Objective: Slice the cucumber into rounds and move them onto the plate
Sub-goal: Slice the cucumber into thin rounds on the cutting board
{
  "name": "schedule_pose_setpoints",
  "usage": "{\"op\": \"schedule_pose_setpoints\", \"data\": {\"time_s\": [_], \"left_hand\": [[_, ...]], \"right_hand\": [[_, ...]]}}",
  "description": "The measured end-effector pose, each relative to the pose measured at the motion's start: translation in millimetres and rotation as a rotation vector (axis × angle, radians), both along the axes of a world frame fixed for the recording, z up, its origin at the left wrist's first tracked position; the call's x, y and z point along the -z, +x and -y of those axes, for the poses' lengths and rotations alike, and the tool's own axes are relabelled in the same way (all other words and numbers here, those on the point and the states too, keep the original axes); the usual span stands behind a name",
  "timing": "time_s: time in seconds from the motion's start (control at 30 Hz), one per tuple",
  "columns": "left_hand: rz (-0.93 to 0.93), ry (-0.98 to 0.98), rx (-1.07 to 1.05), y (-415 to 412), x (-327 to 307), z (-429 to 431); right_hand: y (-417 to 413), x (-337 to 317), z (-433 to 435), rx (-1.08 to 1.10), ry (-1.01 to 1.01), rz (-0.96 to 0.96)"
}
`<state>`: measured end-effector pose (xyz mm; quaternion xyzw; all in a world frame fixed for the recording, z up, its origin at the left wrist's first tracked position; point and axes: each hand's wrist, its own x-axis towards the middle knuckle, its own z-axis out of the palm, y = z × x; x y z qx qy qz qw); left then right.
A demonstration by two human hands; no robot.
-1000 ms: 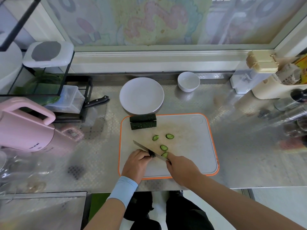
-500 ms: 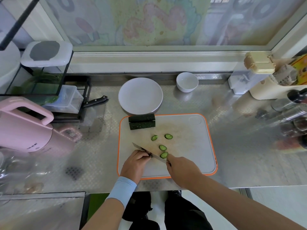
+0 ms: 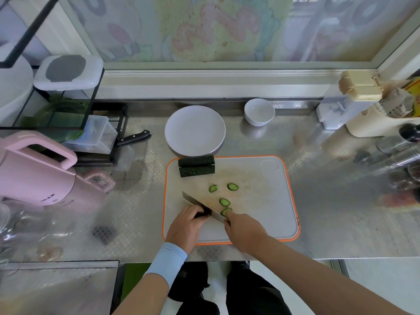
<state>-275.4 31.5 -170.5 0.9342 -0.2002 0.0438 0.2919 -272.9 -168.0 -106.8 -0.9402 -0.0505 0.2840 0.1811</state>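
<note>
The cucumber [image 3: 203, 214] is steadied by the left hand's [image 3: 184, 227] curled fingers [image 3: 195, 210]; the knife [image 3: 197, 203] is clenched in the right hand [image 3: 245, 228].

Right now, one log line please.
slicing; right hand grips knife; left hand holds cucumber piece; four slices on cutting board; plate without slices

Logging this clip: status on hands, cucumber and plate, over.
Left hand grips cucumber stub; right hand grips knife, blade at stub. Four rounds on board, plate holds none. Two spare cucumber pieces sit between rounds and plate.

left hand [image 3: 185, 226]: fingers curled, gripping | right hand [image 3: 244, 231]: fingers curled, gripping
</note>
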Motion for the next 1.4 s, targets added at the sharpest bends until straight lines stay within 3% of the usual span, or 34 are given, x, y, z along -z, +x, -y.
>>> {"op": "schedule_pose_setpoints", "data": {"time_s": [0.13,0.53,1.4], "left_hand": [[-0.045,-0.028,-0.045,-2.3,-3.1,1.9],[0.055,-0.078,-0.075,1.6,-3.0,2.4],[0.018,-0.110,-0.156,-4.3,-6.1,1.5]], "right_hand": [[-1.3,-3.0,0.0,-0.009,-0.009,0.012],[-11.6,-20.5,7.0,-0.047,-0.019,0.085],[-1.4,-6.7,-11.1,0.006,0.017,-0.016]]}}
